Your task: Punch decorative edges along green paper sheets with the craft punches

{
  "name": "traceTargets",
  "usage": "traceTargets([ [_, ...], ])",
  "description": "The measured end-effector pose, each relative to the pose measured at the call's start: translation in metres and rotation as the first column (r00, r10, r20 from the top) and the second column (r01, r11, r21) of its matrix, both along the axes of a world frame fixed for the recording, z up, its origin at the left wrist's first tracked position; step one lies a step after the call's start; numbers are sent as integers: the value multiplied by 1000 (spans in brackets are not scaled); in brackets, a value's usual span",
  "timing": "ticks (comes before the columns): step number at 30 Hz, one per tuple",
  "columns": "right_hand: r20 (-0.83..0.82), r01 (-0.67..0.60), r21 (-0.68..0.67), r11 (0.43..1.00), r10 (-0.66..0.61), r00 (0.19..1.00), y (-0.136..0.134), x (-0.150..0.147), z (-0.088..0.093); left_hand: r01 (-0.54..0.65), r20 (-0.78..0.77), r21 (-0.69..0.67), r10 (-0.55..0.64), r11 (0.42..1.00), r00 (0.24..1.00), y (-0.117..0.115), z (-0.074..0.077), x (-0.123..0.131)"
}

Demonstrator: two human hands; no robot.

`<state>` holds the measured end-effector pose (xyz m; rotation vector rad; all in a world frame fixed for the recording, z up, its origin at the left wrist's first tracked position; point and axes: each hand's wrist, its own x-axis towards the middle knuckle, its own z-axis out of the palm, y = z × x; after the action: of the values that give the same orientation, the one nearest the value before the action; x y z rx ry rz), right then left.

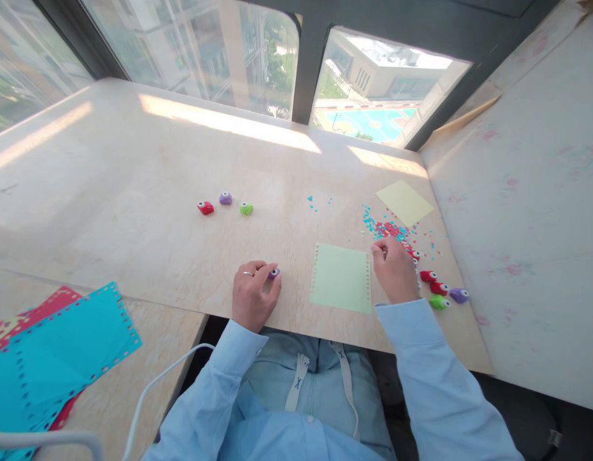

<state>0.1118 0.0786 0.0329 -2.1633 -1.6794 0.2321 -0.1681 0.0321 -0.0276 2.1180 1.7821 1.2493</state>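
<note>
My left hand point(255, 296) is closed, with a small purple craft punch point(274, 273) between thumb and fingertips, just above the table left of the paper. A pale green paper sheet point(341, 278) lies flat on the table, with rows of small punched holes along its left and right edges. Beside its upper right corner, my right hand point(395, 269) has its fingers curled together. What they hold, if anything, is hidden. Red and blue paper bits point(390, 229) are heaped just beyond that hand. To its right sit several more punches, among them a green one point(439, 302) and a purple one point(459, 295).
Red point(205, 208), purple point(225, 198) and green punches point(246, 208) stand farther back on the left. A yellow sheet point(405, 202) lies back right. Punched blue sheets point(80, 346) overlap red ones at lower left, near a white cable point(150, 387). A wall point(527, 224) borders the right side.
</note>
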Motion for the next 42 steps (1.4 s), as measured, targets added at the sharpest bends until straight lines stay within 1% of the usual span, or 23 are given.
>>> traceTargets([
  [3, 42, 75, 7, 997, -76, 996, 12, 29, 16, 35, -7, -21, -36, 999, 999, 1, 2, 8],
  [5, 77, 112, -2, 994, -111, 991, 18, 41, 23, 47, -15, -38, -47, 998, 999, 2, 3, 15],
  [7, 110, 134, -5, 991, -133, 985, 21, 48, 25, 55, -22, -51, -56, 997, 998, 4, 3, 21],
  [9, 113, 125, 28, 992, -128, 985, 24, 53, 25, 67, -22, -56, -68, 996, 997, 6, 4, 26],
  [12, 47, 77, 112, 991, -83, 995, 28, 58, 23, 88, -21, -59, -90, 994, 996, 9, 4, 30],
  [15, -23, 52, 121, 991, -49, 999, 26, 58, 23, 95, -26, -63, -97, 993, 995, 11, 3, 31],
  [17, -87, 30, 100, 995, -22, 996, 18, 53, 25, 97, -31, -68, -99, 993, 995, 11, 2, 32],
  [20, -233, -13, 72, 997, 29, 972, -6, 41, 27, 89, -43, -40, -91, 995, 995, 9, 4, 33],
  [22, -330, 13, 40, 999, 1, 944, -26, 33, 24, 61, -47, 34, -59, 998, 997, 3, 10, 35],
  [24, -383, 11, -13, 1000, -15, 924, -46, 26, 17, 49, -27, 126, -46, 991, 999, -6, 18, 40],
  [26, -426, -14, -94, 995, -28, 904, -62, 23, 5, 114, 9, 158, -117, 981, 993, -17, 24, 49],
  [27, -446, -11, -118, 993, -43, 894, -68, 22, -1, 174, 20, 130, -178, 976, 984, -23, 26, 54],
  [28, -487, 1, -130, 991, -65, 871, -74, 22, -7, 239, 14, 79, -241, 968, 970, -29, 27, 60],
  [30, -579, 68, -141, 988, -138, 804, -81, 20, -17, 343, -38, -5, -343, 939, 939, -39, 25, 72],
  [32, -684, 128, -154, 980, -199, 702, -87, 17, -20, 403, -96, -82, -409, 912, 907, -46, 18, 83],
  [34, -774, 154, -178, 972, -235, 588, -91, 13, -19, 413, -131, -140, -430, 900, 893, -49, 12, 91],
  [36, -832, 158, -197, 968, -250, 495, -96, 7, -14, 401, -135, -170, -425, 900, 895, -51, 7, 94],
  [39, -889, 185, -194, 963, -253, 382, -100, 1, -10, 394, -111, -180, -417, 901, 902, -50, 4, 93],
  [42, -941, 217, -196, 956, -246, 232, -98, 1, -11, 402, -97, -174, -422, 899, 901, -50, 3, 91],
])
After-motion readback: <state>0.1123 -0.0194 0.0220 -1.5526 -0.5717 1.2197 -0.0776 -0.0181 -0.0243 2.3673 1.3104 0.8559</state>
